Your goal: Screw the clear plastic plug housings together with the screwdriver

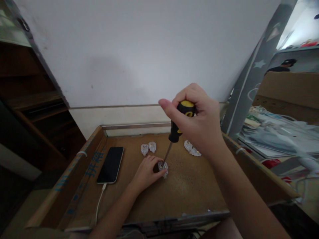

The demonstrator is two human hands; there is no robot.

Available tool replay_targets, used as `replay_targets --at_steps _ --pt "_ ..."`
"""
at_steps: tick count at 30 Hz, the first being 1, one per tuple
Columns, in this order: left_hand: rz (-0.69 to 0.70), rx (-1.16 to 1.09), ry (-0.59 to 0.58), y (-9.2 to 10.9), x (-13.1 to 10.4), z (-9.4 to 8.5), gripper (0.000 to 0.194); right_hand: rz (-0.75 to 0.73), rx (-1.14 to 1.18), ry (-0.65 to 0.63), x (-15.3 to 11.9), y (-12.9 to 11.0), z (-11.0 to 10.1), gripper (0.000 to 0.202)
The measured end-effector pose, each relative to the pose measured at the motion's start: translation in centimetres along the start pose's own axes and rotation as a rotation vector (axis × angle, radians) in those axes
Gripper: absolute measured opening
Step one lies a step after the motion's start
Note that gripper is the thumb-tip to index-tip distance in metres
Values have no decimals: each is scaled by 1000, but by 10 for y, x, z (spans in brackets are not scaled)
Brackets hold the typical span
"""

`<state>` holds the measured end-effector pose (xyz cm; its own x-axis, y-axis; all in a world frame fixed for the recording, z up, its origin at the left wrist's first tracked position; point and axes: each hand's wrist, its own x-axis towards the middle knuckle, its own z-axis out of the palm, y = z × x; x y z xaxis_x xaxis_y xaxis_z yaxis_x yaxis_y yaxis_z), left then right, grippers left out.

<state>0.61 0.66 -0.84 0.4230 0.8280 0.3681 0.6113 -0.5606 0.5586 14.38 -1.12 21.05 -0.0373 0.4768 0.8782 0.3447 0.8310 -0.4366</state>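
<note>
A black and yellow screwdriver (175, 129) stands tilted in my right hand (201, 116), whose fingers wrap round its handle. Its metal shaft slants down to a small clear plastic piece with metal parts (164, 169) on the cardboard. My left hand (148, 169) pinches that piece between thumb and fingers and steadies it against the surface. Just beyond the left hand lie two similar clear pieces (148, 148). More of the same kind (191, 148) rest on the right, partly behind my right wrist. What the screwdriver's tip touches inside the piece is too small to tell.
A phone (111, 165) with a white charging cable (99, 202) lies on the left of the cardboard tray (119, 205), which has raised sides. Behind it rises a white wall panel (149, 59). Bagged items (276, 136) crowd the right, and a person (282, 66) is far back.
</note>
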Motion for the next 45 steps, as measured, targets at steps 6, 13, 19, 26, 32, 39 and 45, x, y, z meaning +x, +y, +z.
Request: replay_targets --at_steps 6,13,19,26,32,39,45 --pt "8 -11 -11 1 0 -1 25 -58 87 -26 -9 -8 6 11" --pt "5 -8 -9 1 0 -1 25 300 657 -376 -3 -2 5 37" --pt "10 -44 -1 2 0 -2 33 -171 -149 113 -10 -13 11 31" --pt "-8 -70 17 2 0 -1 38 223 596 -301 -15 -6 -1 31" --pt "2 -14 1 0 0 1 26 202 385 -155 -13 3 2 33" --pt "5 -12 -2 -2 0 3 25 -1 41 28 -15 -2 10 13" --pt "2 7 -9 1 0 0 26 372 865 -328 -9 0 0 20"
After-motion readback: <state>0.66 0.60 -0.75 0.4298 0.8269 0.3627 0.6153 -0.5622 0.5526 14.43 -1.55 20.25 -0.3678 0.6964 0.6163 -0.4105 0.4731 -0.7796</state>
